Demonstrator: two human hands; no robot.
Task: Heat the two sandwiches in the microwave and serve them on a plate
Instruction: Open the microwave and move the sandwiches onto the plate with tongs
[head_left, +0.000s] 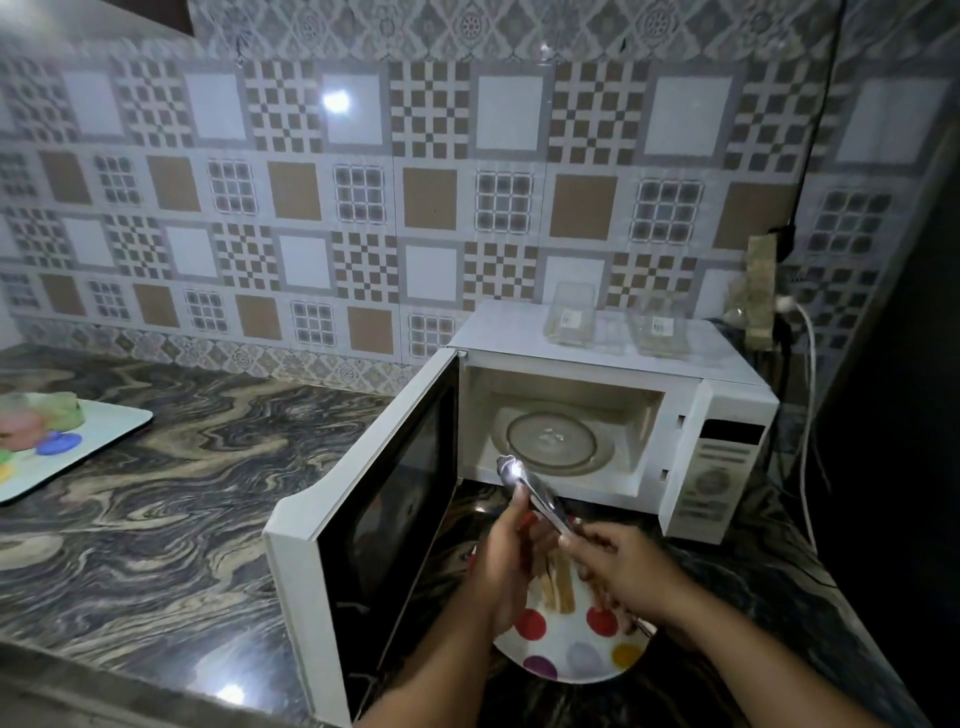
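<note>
Two hands are seen over a spotted plate (566, 657) that rests on the bench (171, 519) directly in front of the open microwave (613, 415). The left hand (501, 566) is curled at the 9 o'clock edge of the plate, its fingers closed near the shaft of the metal tongs (535, 491). The right hand (621, 569) is closed on the handle end of the tongs, whose tip points toward 11 o'clock, at the cavity mouth. The sandwiches (558, 584) are partly hidden between the hands; pale bread edges are visible on the plate, and the count cannot be confirmed. The glass turntable (550, 441) is bare and the door (374, 519) is swung fully open toward 7 o'clock. Two clear containers (613, 325) are stood on the microwave top.

Since the cavity is empty and the bread lies on the plate, the serving step is judged to be in hand. Next, the tongs are to be set aside and the door shut
</note>
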